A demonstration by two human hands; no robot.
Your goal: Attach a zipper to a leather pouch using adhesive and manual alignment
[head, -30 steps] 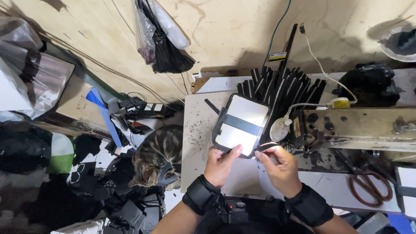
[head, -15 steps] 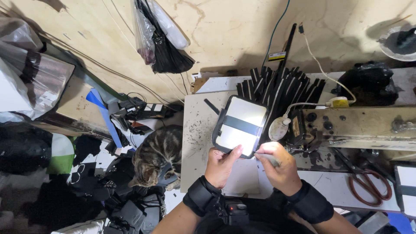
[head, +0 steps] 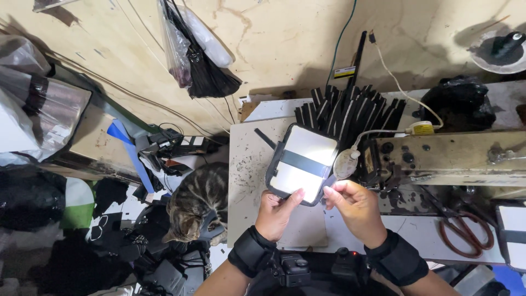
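My left hand (head: 278, 212) grips the near edge of a flat rectangular pouch panel (head: 303, 163), pale on its face with a dark band across the middle and a dark border. My right hand (head: 355, 208) pinches the panel's near right corner under a small bright lamp (head: 345, 164). The panel lies on a white worktable (head: 246, 175), just left of the sewing machine (head: 438, 159).
A fan of black strips (head: 350, 109) lies behind the panel. Red-handled scissors (head: 457, 230) rest at the right. A tabby cat (head: 194, 205) sits on the floor left of the table among black scraps. A black bag (head: 200, 71) hangs on the wall.
My right hand has shifted slightly left along the panel's near edge. The panel and left hand have barely moved.
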